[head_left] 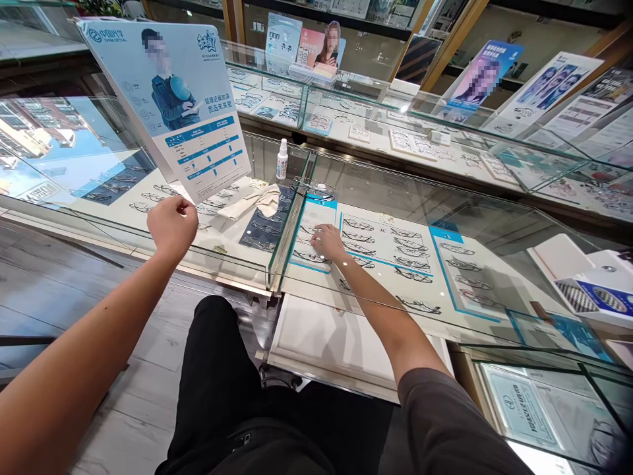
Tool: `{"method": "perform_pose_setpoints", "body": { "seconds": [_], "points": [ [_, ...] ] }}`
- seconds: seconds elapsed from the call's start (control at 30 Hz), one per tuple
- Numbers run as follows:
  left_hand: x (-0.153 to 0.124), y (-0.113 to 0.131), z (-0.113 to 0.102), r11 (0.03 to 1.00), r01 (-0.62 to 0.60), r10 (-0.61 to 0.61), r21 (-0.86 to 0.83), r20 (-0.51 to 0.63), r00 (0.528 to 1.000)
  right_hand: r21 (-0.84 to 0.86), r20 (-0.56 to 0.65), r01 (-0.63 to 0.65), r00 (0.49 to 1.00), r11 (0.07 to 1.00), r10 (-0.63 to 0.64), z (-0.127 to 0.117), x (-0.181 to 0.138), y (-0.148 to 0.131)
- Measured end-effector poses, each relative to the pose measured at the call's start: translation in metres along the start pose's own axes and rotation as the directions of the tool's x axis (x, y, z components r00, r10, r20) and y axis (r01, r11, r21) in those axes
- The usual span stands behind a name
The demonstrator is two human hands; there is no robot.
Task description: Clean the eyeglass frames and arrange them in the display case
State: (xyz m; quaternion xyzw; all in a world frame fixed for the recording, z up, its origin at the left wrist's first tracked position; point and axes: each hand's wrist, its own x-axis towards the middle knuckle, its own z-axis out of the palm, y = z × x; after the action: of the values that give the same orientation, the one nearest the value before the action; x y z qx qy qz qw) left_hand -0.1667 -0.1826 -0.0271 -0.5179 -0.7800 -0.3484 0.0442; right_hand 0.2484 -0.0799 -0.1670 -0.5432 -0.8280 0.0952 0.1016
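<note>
My left hand [173,226] is curled into a loose fist at the glass counter [232,258], just below a standing poster board [198,99]. Nothing shows in the gap between its thumb and fingers. My right hand [328,243] lies on the glass to the right of the counter joint, fingers apart and slightly bent, holding nothing. Under the glass beneath it are rows of eyeglasses [411,241]. A pair of eyeglasses [316,191] rests on the countertop beyond my right hand. Between and behind both hands are a crumpled beige cloth [257,201] and a white spray bottle [281,159].
A drawer [341,346] with a white surface juts out below the counter near my legs. At the right stands an open white box [588,277]. Across the back runs another glass showcase [376,132] with eyeglasses, topped by an upright blue leaflet [482,76].
</note>
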Motion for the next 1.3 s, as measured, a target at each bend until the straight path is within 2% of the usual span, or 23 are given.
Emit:
{"method": "perform_pose_setpoints", "body": {
  "seconds": [0.07,0.17,0.23,0.27,0.33,0.4,0.47,0.5,0.57,0.63,0.67,0.73,0.8,0.9,1.0,1.07,1.2,1.3],
  "points": [
    [0.0,0.0,0.0,1.0,-0.001,0.001,0.0,-0.002,1.0,-0.012,-0.024,-0.012,1.0,1.0,0.011,-0.008,-0.006,-0.012],
    [0.0,0.002,-0.001,1.0,0.012,-0.012,-0.007,0.003,1.0,-0.046,-0.046,-0.007,0.999,0.999,0.005,-0.019,-0.028,-0.045],
    [-0.001,0.004,-0.002,0.999,0.021,-0.021,-0.028,0.004,1.0,-0.054,0.014,0.049,0.999,0.997,-0.048,-0.023,-0.056,-0.075],
    [-0.002,0.005,-0.002,0.999,0.022,-0.022,-0.043,0.0,1.0,-0.033,0.089,0.121,0.989,0.992,-0.118,-0.026,-0.074,-0.09],
    [-0.003,0.005,-0.003,0.997,0.023,-0.024,-0.078,-0.017,1.0,0.098,0.204,0.275,0.935,0.957,-0.289,-0.037,-0.115,-0.122],
    [-0.003,0.003,-0.001,0.993,0.032,-0.036,-0.116,-0.03,0.999,0.29,0.256,0.396,0.845,0.871,-0.469,-0.059,-0.155,-0.15],
    [-0.003,0.001,0.0,0.988,0.05,-0.056,-0.145,-0.038,0.998,0.398,0.253,0.506,0.742,0.766,-0.621,-0.096,-0.18,-0.171],
    [-0.003,-0.001,0.001,0.987,0.056,-0.062,-0.152,-0.041,0.997,0.395,0.221,0.542,0.728,0.742,-0.649,-0.119,-0.183,-0.177],
    [-0.003,-0.002,0.003,0.987,0.06,-0.068,-0.148,-0.049,0.997,0.318,0.119,0.538,0.794,0.781,-0.596,-0.163,-0.164,-0.178],
    [-0.003,-0.003,0.003,0.988,0.057,-0.064,-0.141,-0.051,0.997,0.155,-0.018,0.426,0.903,0.891,-0.428,-0.195,-0.117,-0.161],
    [-0.003,-0.002,0.003,0.989,0.053,-0.061,-0.141,-0.047,0.997,0.068,-0.087,0.363,0.93,0.929,-0.357,-0.203,-0.087,-0.148],
    [-0.003,-0.001,0.001,0.988,0.049,-0.055,-0.145,-0.041,0.998,-0.08,-0.158,0.317,0.932,0.945,-0.326,-0.203,-0.025,-0.118],
    [-0.003,0.001,0.0,0.987,0.052,-0.058,-0.149,-0.036,0.998,-0.169,-0.146,0.289,0.938,0.942,-0.314,-0.187,0.027,-0.09],
    [-0.004,0.003,-0.002,0.987,0.074,-0.078,-0.144,-0.023,0.997,-0.219,-0.091,0.242,0.959,0.945,-0.267,-0.153,0.068,-0.063],
    [-0.004,0.004,-0.002,0.985,0.085,-0.087,-0.15,-0.009,0.996,-0.174,-0.117,0.24,0.958,0.955,-0.262,-0.128,0.078,-0.053],
    [-0.004,0.003,-0.002,0.985,0.083,-0.085,-0.153,-0.003,0.996,-0.149,-0.146,0.246,0.952,0.958,-0.268,-0.122,0.077,-0.051],
    [-0.003,0.001,0.0,0.984,0.082,-0.085,-0.158,-0.016,0.996,-0.144,-0.121,0.178,0.973,0.973,-0.196,-0.128,0.065,-0.06],
    [-0.003,0.0,0.0,0.982,0.078,-0.083,-0.173,-0.026,0.996,-0.131,-0.136,0.186,0.97,0.974,-0.203,-0.144,0.033,-0.08]
  ]
}}
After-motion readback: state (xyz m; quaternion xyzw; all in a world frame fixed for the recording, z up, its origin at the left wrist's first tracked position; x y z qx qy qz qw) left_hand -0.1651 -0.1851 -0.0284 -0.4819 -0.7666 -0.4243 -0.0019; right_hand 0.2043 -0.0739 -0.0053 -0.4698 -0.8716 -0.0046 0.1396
